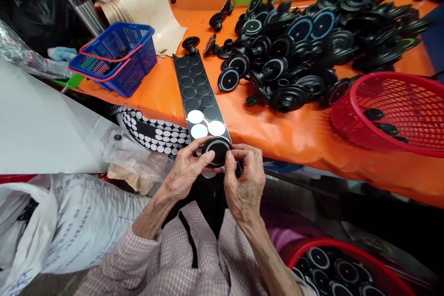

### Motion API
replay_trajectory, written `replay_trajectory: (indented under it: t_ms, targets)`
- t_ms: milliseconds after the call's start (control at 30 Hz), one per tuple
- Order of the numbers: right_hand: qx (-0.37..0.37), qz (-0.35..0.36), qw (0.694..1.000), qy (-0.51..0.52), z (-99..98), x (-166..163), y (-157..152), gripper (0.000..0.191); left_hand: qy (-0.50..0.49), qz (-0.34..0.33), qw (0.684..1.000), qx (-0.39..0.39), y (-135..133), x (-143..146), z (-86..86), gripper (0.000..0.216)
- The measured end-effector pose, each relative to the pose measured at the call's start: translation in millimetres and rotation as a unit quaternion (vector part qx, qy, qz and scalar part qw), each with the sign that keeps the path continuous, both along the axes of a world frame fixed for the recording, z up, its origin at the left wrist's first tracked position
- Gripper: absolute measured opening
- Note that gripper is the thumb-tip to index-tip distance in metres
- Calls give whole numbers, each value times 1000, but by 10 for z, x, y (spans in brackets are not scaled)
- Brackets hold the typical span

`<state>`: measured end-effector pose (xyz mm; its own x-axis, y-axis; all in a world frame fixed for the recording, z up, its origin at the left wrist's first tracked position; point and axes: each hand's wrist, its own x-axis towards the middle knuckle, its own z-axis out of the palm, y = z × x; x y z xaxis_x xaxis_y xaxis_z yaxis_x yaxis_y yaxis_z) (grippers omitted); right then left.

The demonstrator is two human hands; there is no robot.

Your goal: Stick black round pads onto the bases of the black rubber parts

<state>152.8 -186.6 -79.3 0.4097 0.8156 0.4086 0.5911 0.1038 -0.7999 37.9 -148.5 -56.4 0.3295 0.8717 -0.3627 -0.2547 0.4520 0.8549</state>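
Between my two hands, at the table's front edge, is a round black disc-shaped part (218, 153) with a pale ring on its face. My left hand (189, 166) grips its left side, thumb on the face. On its right rim, my right hand (245, 173) pinches with thumb and curled fingers; whether a thin film is between them cannot be seen. Just beyond lies a black strip of round stickers (197, 84), its near end partly hidden by the disc and hands. Several white circles show near that end.
Many black disc parts (287, 51) are heaped on the orange table (277, 134). A blue basket (138, 67) stands left, a red basket (391, 101) right. Below right, a red tub (294, 252) contains more discs. A white sack (93, 222) lies lower left.
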Motion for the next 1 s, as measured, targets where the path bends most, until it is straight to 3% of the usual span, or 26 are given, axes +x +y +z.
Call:
replay_trajectory:
  t_ms: [267,333,400,500,633,767,900,967,1000]
  targets:
    - [-2,-6,1000,-9,-47,-68,31,13,10,21,1000,6,-12,-15,-20,37]
    - [-9,-19,999,33,-40,-56,19,12,6,25,1000,12,-24,-31,-5,35]
    - [-43,-29,992,117,-30,-4,9,27,-15,21,1000,4,-20,-48,29,34]
    - [-167,71,955,233,-38,133,92,37,-44,-3,999,-5,61,-72,95,40]
    - [-184,128,944,243,46,184,429,41,-7,2,998,57,263,-169,198,48]
    - [-176,216,922,267,252,-34,801,43,49,38,992,113,618,-374,327,54]
    - [-169,265,911,268,372,-280,1052,45,129,99,969,186,1321,-668,640,50]
    - [-161,287,918,219,381,-365,1166,39,226,126,940,223,1700,-835,830,50]
    - [-153,299,923,189,377,-406,1240,35,332,131,900,250,1860,-914,902,49]
